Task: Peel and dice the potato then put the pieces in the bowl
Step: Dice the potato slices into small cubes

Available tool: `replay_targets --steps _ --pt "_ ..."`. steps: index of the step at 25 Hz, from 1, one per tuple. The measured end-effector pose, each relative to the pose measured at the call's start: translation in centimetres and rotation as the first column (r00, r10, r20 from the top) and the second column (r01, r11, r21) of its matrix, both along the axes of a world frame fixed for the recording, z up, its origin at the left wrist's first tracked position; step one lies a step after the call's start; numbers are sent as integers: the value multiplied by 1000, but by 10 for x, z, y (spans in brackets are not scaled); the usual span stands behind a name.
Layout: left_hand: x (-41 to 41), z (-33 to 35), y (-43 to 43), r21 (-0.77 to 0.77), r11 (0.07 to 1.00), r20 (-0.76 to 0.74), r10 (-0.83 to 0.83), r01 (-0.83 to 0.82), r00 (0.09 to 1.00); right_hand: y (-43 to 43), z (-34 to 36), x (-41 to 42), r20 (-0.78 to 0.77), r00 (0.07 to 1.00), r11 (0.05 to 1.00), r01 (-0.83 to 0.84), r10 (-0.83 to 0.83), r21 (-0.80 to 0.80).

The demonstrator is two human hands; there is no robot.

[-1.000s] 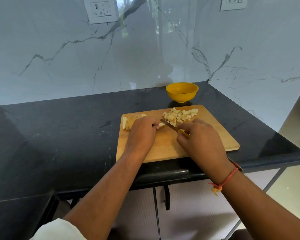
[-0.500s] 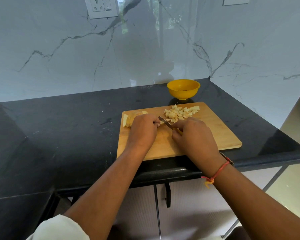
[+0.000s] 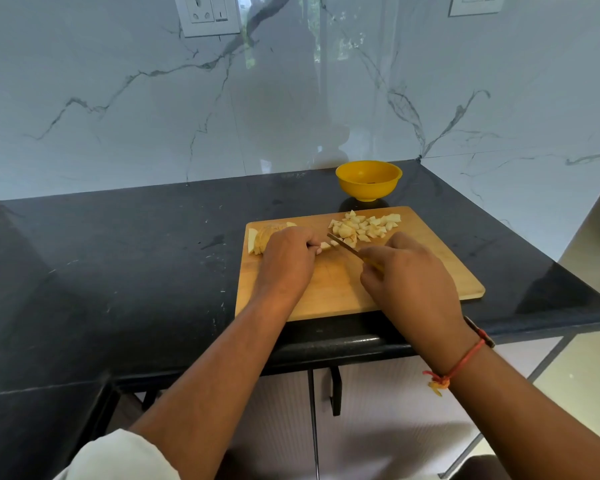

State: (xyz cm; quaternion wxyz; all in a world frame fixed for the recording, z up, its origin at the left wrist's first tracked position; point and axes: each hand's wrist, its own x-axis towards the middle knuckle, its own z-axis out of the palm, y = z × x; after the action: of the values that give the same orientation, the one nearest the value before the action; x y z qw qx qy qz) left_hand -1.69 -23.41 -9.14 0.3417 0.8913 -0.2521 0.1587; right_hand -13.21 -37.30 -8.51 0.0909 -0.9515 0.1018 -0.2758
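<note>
On the cutting board, my left hand curls over the potato, pinning it, while my right hand grips the knife just beside. I should tuck my knuckles forward and cut evenly. Diced pieces lie near the bowl.

A dark speckled stone countertop fills the middle band of the frame, and its rounded front edge runs across the lower centre. A wooden cutting board lies flat on it right of centre, close to that edge. A yellow bowl stands upright just above the board's far edge, near the wall.
</note>
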Motion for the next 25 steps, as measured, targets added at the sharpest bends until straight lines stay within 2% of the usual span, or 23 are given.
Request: replay_targets --steps 4,10,17,21,25 --pt "-2 1 1 1 1000 -4 -8 8 1000 4 0 6 24 999 987 -35 32 159" --pt "0 2 1 24 1000 -24 -17 18 1000 10 0 12 10 999 987 -46 45 157" --pt "2 0 1 -19 1000 -12 -1 1 1000 20 2 29 -11 1000 961 -12 16 276" --pt "0 0 -1 -13 1000 -6 1 -1 1000 20 3 18 -47 999 970 -12 24 242" --pt "0 0 -1 -12 1000 -15 1 -1 1000 20 0 2 -85 996 994 9 0 110"
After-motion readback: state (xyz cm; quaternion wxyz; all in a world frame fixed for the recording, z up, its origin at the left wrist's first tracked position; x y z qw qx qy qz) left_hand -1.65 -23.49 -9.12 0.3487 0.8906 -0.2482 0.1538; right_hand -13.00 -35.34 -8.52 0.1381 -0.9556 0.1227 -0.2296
